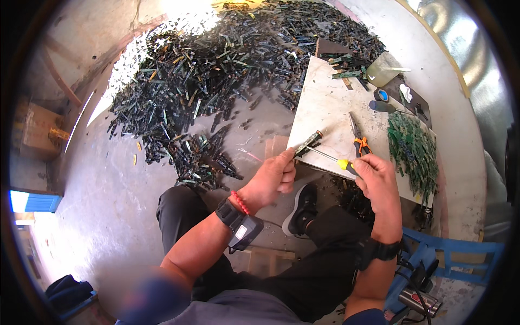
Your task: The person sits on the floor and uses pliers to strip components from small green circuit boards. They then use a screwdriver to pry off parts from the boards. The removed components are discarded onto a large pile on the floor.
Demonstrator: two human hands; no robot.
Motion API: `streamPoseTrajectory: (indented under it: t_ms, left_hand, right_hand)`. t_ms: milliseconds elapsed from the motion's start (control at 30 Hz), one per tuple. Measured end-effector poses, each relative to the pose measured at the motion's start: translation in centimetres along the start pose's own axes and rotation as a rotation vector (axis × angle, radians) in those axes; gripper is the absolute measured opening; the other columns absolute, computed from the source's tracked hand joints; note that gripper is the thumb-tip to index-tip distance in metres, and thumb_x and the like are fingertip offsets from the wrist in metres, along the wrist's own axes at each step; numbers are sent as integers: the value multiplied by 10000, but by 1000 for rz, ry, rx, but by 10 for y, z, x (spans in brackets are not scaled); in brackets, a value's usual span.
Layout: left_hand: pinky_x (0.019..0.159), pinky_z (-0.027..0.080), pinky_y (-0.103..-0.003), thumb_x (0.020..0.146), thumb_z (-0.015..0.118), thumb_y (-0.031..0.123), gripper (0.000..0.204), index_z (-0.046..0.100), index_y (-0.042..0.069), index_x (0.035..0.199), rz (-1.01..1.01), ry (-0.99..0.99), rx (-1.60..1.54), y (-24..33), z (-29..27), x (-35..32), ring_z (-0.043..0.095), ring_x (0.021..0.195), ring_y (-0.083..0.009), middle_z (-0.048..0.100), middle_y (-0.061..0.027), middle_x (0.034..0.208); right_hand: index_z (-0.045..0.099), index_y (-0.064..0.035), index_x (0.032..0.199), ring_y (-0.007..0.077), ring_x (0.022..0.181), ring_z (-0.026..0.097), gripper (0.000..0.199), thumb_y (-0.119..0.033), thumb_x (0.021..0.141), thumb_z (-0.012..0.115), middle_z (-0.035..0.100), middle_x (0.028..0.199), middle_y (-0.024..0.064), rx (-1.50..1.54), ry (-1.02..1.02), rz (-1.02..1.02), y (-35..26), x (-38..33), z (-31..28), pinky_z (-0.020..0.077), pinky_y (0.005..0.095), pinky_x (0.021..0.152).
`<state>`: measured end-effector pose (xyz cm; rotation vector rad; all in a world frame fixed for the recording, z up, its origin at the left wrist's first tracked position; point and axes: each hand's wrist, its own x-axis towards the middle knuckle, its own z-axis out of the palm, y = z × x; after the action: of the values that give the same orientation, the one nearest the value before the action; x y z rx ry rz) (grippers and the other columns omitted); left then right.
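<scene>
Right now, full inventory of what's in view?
strip: one, dark green, pinched in left hand
screwdriver: one, yellow handle, in right hand, tip toward strip
slab: one, white, resting in front of the knees
pliers: one, orange grips, on slab
green pile: one heap, slab's right side
big pile: one heap, dark, floor ahead
shoe: one, black, below slab
left hand: red bead bracelet, wrist device
right hand: black wristband

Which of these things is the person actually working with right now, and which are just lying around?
In use:
- left hand, gripping a narrow green strip
- right hand, holding a yellow-handled screwdriver
- white slab they work on

Lying about:
- orange-handled pliers
- big dark heap of strips on the floor
- smaller green pile
- blue-capped tool
</scene>
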<state>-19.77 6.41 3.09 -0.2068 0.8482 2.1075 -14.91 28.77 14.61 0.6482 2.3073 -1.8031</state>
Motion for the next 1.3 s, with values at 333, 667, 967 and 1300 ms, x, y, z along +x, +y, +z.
streamPoseTrajectory:
  t_ms: [333,667,967,1300]
  left_hand:
    - [445,199,-231,1017,462,399,439,326,191,655,-69,3,-32,7,1,0,190,496,-68,246,80,600]
    - [450,176,-254,1025,422,420,447,296,194,660,-38,65,62,6,6,-1,160,495,-76,218,79,595]
    - [447,184,-254,1028,436,418,442,317,185,672,-25,75,72,6,7,-1,176,502,-74,231,79,603]
    - [447,188,-250,1028,445,420,439,333,177,681,0,89,85,6,9,-3,185,510,-66,237,78,614]
  right_hand:
    - [697,53,983,53,682,564,145,-16,856,698,666,771,42,-302,175,-514,6,-18,13,463,215,604]
    - [691,64,952,48,706,558,133,-36,866,704,661,774,27,-260,135,-459,6,-20,14,456,205,629]
    - [695,59,952,61,673,582,131,-30,856,704,688,764,63,-277,127,-435,0,-24,23,474,220,602]
    - [689,42,910,72,613,572,119,-65,858,701,665,703,76,-469,133,-513,-8,-31,33,454,242,550]
